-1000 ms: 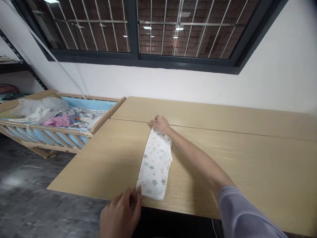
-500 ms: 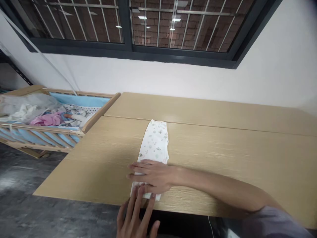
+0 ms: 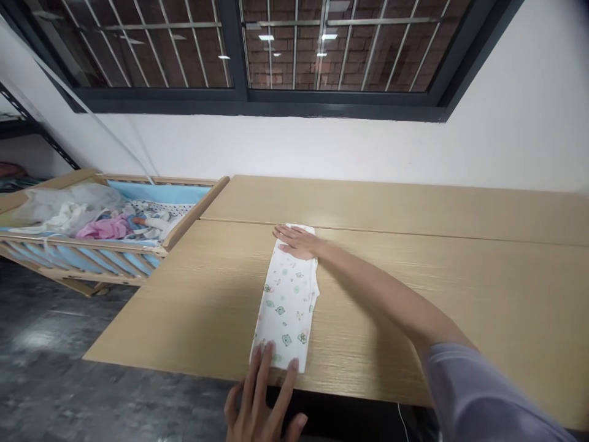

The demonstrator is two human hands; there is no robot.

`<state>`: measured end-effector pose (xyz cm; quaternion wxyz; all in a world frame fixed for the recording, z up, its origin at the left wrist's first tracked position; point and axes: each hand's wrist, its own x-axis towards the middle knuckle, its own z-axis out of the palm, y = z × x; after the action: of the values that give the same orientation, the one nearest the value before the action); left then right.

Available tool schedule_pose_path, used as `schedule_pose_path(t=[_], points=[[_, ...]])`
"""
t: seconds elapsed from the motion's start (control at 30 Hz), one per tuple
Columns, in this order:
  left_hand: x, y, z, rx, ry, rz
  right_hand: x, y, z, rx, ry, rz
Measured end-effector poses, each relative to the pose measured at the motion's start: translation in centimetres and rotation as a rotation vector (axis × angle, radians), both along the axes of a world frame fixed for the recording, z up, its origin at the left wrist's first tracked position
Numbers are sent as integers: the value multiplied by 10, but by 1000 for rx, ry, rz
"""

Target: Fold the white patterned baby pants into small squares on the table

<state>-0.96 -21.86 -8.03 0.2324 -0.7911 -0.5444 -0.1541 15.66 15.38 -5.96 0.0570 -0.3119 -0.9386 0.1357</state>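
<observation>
Right hand (image 3: 298, 240), grip wide, lies flat on the folded printed cloth (image 3: 285, 301); left hand (image 3: 260, 396), grip wide, touches its near end.

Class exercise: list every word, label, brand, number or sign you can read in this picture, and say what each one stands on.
None can be read. The folded white cloth shows only small green and pink printed motifs. The wooden crib and wooden table show no lettering.
</observation>
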Motion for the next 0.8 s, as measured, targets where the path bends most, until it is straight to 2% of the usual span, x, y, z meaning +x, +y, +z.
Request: schedule_pose_path(t=[0.13, 0.2, 0.27, 0.33, 0.43, 0.53, 0.63, 0.8], points=[[2, 0, -1, -13, -15, 15, 0, 19, 1, 24, 20, -51], [2, 1, -2, -3, -41, 5, -1, 16, 6, 16, 62, -72], [-1, 2, -3, -4, -82, 1, -2, 0, 15, 7, 151, -96], [-7, 4, -2, -12, -133, -4, -2, -29, 29, 24, 273, -92], [-22, 12, 3, 1, -225, -70, 4, -93, 52, 33, 379, -5], [-41, 24, 10, -20, -267, -167, 16, -165, 66, -130, 270, 221], [-54, 32, 13, -100, -238, -296, 33, -223, 63, -76, 172, 347], [-63, 27, 15, -136, -206, -426, 57, -281, 37, 134, 127, 258]])
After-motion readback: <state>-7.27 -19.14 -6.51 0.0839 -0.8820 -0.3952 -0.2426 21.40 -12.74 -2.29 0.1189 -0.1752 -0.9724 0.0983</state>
